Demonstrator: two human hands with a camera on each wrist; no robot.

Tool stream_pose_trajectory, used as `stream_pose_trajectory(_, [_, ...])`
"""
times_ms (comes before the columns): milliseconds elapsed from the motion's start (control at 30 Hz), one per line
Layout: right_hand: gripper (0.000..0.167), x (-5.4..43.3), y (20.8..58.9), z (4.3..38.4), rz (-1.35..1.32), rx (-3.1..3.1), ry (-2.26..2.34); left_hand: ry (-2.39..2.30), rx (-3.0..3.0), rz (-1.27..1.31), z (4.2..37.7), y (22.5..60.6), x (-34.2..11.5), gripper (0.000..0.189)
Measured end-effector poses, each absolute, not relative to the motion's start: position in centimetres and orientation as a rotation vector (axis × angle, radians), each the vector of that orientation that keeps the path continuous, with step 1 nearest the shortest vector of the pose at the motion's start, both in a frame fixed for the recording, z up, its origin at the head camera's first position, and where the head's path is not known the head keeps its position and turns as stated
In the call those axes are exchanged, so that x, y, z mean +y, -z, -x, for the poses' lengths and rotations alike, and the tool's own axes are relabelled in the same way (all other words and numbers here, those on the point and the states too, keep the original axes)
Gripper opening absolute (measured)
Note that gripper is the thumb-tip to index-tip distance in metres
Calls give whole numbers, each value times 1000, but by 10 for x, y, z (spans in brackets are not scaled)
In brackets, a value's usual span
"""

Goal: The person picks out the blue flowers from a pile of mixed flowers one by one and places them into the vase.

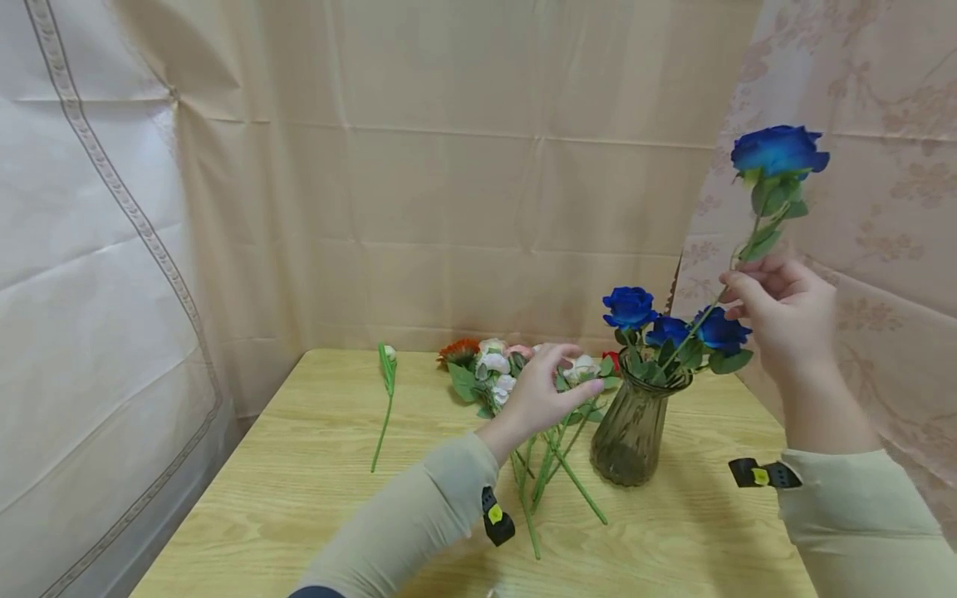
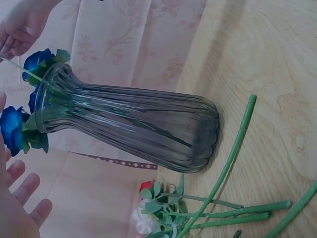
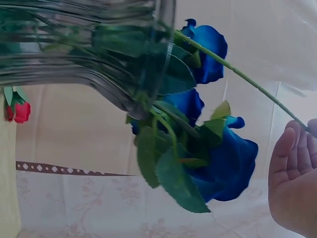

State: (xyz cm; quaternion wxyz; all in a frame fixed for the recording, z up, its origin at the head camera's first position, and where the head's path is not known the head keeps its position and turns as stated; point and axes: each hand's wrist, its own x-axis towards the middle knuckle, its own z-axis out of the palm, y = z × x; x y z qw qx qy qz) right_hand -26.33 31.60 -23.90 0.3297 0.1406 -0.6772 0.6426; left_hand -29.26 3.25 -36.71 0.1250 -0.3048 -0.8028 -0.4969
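A blue rose (image 1: 781, 154) stands tilted above the vase (image 1: 631, 436), its green stem pinched between the thumb and fingers of my right hand (image 1: 796, 311). The lower part of that stem slants down into the mouth of the ribbed, smoky glass vase. Three more blue roses, one of them a full bloom (image 3: 225, 161) in the right wrist view, lean out over the rim with their leaves. My left hand (image 1: 542, 394) hovers left of the vase with fingers spread and holds nothing. In the left wrist view, its fingers (image 2: 27, 188) show below the vase mouth.
Behind and beneath my left hand lie several artificial flowers, with white blooms (image 1: 493, 363), an orange one (image 1: 458, 352) and a red one (image 1: 611, 360). Their green stems (image 1: 576, 477) point toward me. A single white bud (image 1: 390, 353) lies farther left on the wooden table (image 1: 299, 482).
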Motion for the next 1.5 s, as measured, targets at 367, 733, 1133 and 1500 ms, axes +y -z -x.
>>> stream_pose_trajectory(367, [20,311,259,260,-330,-1876,-1598,1443,-2371,890,291,372,32,57])
stream_pose_trajectory(733, [22,305,280,258,-322,-1951,-1527,1393,-2401,891,290,380,33,60])
stream_pose_trajectory(1133, [26,296,304,257,-341,-2069,-1375,1424,-2387,906,289,389,29,53])
stream_pose_trajectory(1500, [24,294,322,257,-315,-2175,-1225,1418,-2432,872,291,397,24,55])
